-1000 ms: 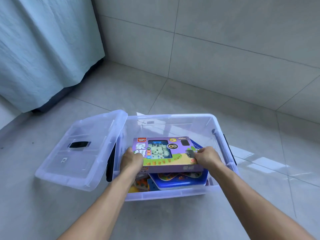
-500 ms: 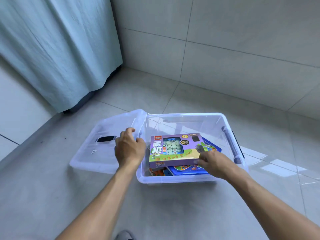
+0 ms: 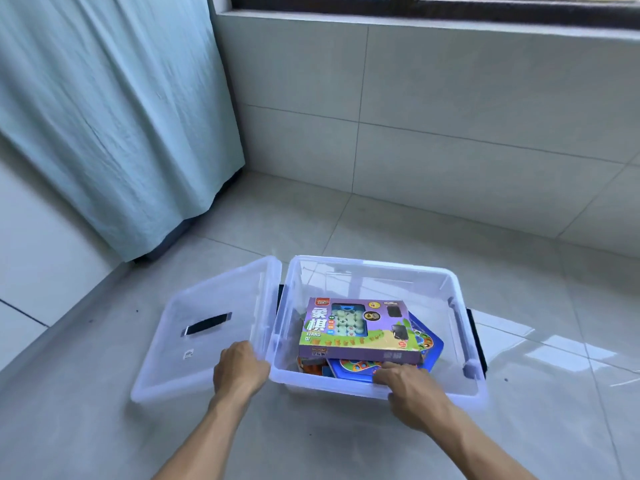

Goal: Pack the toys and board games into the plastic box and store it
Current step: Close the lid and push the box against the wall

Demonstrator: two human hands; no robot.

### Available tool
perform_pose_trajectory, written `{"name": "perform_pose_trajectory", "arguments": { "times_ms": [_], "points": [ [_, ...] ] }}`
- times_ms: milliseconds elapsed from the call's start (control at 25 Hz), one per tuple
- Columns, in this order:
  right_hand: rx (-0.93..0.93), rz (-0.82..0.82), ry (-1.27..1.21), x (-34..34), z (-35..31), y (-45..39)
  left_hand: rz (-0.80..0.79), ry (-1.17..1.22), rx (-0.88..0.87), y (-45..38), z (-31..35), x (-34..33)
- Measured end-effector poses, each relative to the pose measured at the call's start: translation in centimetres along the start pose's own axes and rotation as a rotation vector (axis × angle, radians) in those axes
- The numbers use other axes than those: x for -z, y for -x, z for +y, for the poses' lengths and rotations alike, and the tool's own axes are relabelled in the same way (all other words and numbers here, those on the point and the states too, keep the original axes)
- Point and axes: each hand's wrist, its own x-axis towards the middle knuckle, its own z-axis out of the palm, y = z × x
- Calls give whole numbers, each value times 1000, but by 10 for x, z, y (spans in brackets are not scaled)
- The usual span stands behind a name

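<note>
The clear plastic box [image 3: 375,270] stands open on the tiled floor. A purple board game box [image 3: 356,332] lies flat on top inside it, over a blue game board [image 3: 429,346] and an orange toy [image 3: 310,368]. The clear lid [image 3: 207,355], with a black handle, leans against the box's left side. My left hand [image 3: 239,370] is curled around the lid's near right edge. My right hand [image 3: 410,389] sits on the box's front rim, with its fingers hooked over into the box below the purple game.
A pale blue curtain [image 3: 114,116] hangs at the left, down to the floor. A tiled wall [image 3: 450,126] under a window sill runs behind the box. Black latches [image 3: 478,341] sit on the box's right side. Grey floor tiles surround the box.
Both hands have left the purple game, which now lies in the box. My left hand went to the lid's edge and my right hand drew back to the front rim.
</note>
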Motion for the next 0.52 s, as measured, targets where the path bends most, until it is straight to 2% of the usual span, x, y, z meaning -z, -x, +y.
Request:
{"name": "perform_pose_trajectory", "arguments": {
  "times_ms": [160,240,320,400,520],
  "points": [
    [-12,28,44,-2,-8,3,-81,82,13,-13,-7,-1],
    [-8,40,53,-3,-9,6,-105,64,-18,-16,-15,-4],
    [-3,41,36,-2,-7,7,-140,-52,-105,-11,-22,-9],
    [7,22,16,-1,-3,8,-92,-236,-198,-7,-29,-16],
    [8,-25,-7,0,-1,6,41,-237,-274,-11,-35,-21]
  ]
}}
